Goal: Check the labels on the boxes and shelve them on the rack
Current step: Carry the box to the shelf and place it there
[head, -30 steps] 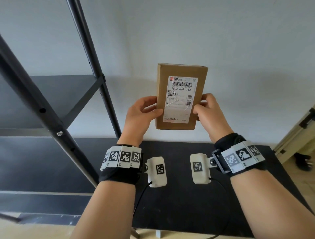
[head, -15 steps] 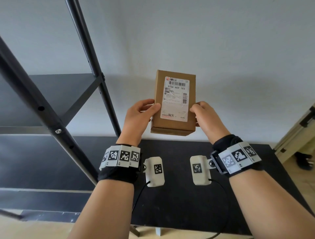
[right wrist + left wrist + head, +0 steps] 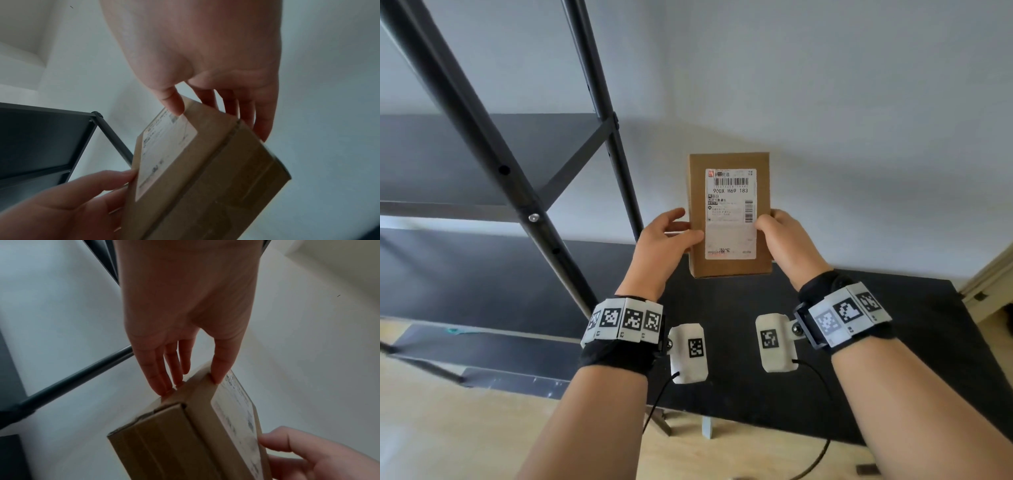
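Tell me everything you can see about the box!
The box is small, brown cardboard, held upright in the air before the wall. A white label with barcodes and "900X H69 183" covers its front. The left hand and right hand pinch its sides, thumbs in front. It looks closed.

The box [image 3: 729, 219] is brown corrugated cardboard, matt, with a white paper label [image 3: 730, 213] that looks smooth and a little glossy. The rack [image 3: 482, 161] is dark metal with a matt painted finish. The table [image 3: 893, 342] has a black matt top; the floor [image 3: 448, 428] is light wood
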Available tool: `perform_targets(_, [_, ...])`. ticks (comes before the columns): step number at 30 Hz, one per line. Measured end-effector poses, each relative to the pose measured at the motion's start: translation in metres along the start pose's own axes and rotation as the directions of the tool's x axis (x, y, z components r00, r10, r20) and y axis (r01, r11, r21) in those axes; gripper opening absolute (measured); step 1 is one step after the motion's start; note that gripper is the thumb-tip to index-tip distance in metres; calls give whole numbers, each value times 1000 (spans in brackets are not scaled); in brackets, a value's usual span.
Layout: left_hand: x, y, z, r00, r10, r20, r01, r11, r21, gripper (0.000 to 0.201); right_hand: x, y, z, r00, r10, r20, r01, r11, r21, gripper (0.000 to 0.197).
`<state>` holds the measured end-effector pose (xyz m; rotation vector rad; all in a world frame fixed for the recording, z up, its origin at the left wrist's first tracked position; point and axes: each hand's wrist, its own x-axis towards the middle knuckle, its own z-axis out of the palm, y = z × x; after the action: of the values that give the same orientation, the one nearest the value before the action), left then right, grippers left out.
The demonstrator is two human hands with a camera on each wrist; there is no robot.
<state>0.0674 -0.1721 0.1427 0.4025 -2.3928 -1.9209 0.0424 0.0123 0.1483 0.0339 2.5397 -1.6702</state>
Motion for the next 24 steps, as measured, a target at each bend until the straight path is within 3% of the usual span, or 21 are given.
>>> perform_targets(4, [-16, -17, -22, 999, -41, -1, 41, 999, -18, 65, -12, -1, 23, 999, 27, 23, -26, 1000, -12, 28])
perform_targets(11, [-60, -36, -72, 999, -53, 10, 53, 998, -14, 55, -56, -13, 70, 995, 42, 89, -41, 999, -19, 28])
perform_targets(19, [-140, -65, -126, 997, -70, 27, 70, 998, -5, 51, -147, -17, 113, 995, 64, 77, -61, 997, -38, 25])
perform_targets(24, [-194, -87, -168, 997, -73, -9, 73, 997, -16, 48, -204, -24, 146, 989, 59, 135, -54, 998, -34, 27])
